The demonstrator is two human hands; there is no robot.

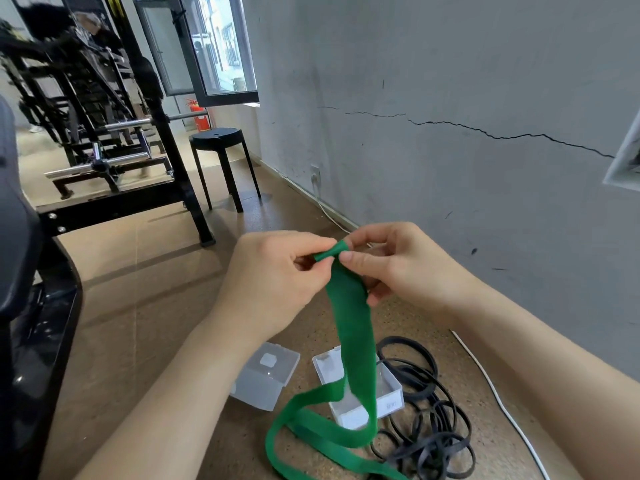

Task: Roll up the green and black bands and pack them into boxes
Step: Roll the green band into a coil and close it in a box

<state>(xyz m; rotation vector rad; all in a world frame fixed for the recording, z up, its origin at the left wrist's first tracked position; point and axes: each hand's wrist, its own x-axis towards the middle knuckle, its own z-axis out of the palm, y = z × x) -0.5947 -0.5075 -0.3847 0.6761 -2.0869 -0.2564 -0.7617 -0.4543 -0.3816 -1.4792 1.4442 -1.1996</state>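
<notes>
Cork floor (145, 306), grey wall. Left hand (277, 278) and right hand (391, 268) pinch green band (353, 327) at its barely started roll; tail trails over white box (391, 403). Risk: roll springs loose, tail snags black bands (433, 420).
</notes>
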